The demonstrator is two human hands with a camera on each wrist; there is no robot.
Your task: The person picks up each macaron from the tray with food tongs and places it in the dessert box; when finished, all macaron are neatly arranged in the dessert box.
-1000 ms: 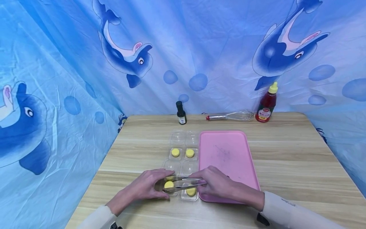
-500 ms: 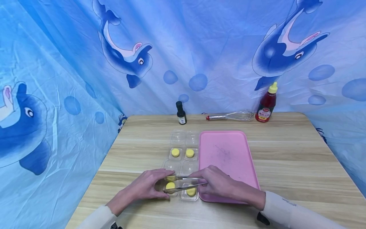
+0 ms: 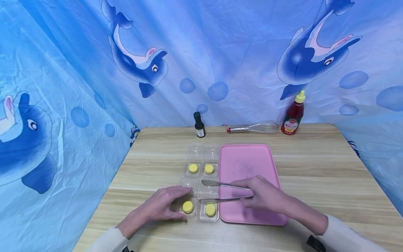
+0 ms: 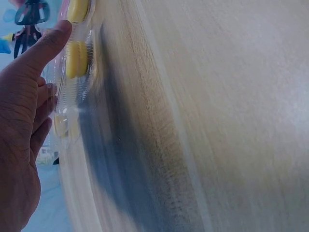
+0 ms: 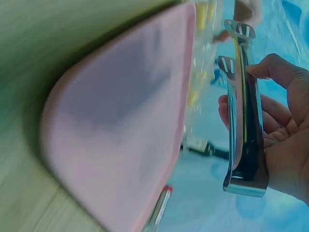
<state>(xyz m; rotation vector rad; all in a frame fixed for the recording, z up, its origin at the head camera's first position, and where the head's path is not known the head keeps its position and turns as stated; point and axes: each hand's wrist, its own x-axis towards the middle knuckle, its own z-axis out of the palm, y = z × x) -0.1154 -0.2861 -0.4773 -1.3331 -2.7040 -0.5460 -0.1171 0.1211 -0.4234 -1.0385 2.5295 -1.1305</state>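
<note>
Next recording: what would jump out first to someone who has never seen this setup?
Probably the blue curtain printed with big dolphins, filling the background behind the table. Next, the bright pink tray and, just left of it, four yellow macarons in clear plastic compartments. Above those two, the right hand holds shiny metal tongs, their arms apart.

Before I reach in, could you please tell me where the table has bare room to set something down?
Bare table lies right of the tray and left of the far boxes; the tray's far half is free. It is crowded at the near boxes, by the left hand and tongs, and at the back, with dark bottle, whisk and red bottle.
</note>
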